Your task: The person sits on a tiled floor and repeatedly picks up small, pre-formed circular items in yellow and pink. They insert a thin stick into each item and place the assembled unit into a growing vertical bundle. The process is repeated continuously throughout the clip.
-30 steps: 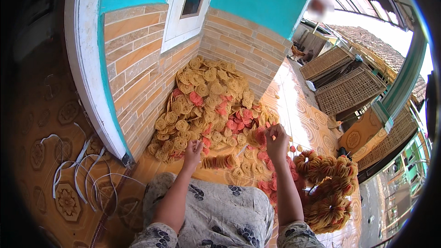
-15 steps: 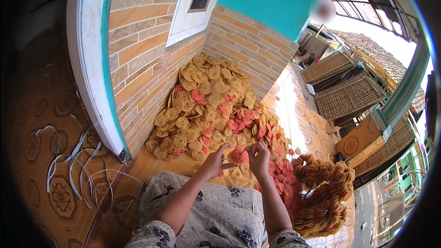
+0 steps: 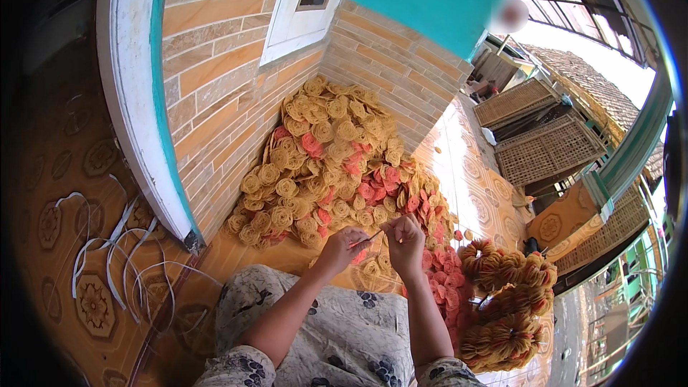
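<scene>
My left hand (image 3: pixel 344 249) and my right hand (image 3: pixel 404 242) are close together above my lap, both with fingers pinched. Between their fingertips runs a thin dark piece (image 3: pixel 374 236); whether it is a strand or a disc seen edge-on I cannot tell. Below and beyond them lies a big heap of yellow swirled, cracker-like discs (image 3: pixel 322 129), mixed with pink ones (image 3: pixel 380 185). More pink discs (image 3: pixel 443 279) are spread beside my right forearm. A pink patch shows just under my left fingers.
Bundles of yellow and red discs (image 3: pixel 505 315) sit at my right. White strips (image 3: pixel 115 247) lie loose on the tiled floor at left, past a door frame (image 3: pixel 136 100). The brick-faced wall (image 3: pixel 215 64) backs the heap. Woven racks (image 3: pixel 548 143) lean farther right.
The pink disc seen face-on between my hands is no longer visible there. My left fingers have closed from a spread pose, and the hands now meet at a thin dark piece.
</scene>
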Motion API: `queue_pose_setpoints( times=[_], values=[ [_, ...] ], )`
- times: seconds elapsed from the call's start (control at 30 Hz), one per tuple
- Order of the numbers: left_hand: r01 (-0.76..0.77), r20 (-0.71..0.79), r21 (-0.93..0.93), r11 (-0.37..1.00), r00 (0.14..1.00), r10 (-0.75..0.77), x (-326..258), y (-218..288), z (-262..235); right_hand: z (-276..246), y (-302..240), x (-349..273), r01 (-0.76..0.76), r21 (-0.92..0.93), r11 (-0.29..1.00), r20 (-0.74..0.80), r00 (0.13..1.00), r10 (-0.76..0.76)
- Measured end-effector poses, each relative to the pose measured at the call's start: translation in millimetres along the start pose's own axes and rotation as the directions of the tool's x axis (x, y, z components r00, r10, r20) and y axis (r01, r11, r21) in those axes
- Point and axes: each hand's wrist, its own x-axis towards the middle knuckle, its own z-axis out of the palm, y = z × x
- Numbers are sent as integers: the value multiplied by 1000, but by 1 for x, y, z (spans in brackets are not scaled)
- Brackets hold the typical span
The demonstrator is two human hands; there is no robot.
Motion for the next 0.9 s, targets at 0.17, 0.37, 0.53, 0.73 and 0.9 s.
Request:
queue_pose_setpoints(
  times=[0.17,0.37,0.53,0.73,0.9],
  values=[
    [279,183,-39,960,946,-267,-1,13,-38,18,19,12,-199,440,876,46,979,199],
    [406,-28,-485,775,878,-477,-1,53,-103,84,95,23,-426,313,849,232,901,367],
    [293,-232,-146,945,918,-321,-1,64,-126,168,127,-33,326,-317,890,639,767,-53],
    [503,-126,-60,862,853,-506,-2,68,-121,191,161,-34,423,-410,808,654,754,-64],
    [484,182,-110,868,868,-462,-5,68,-123,132,194,-27,124,-517,847,635,719,282]
  ],
)
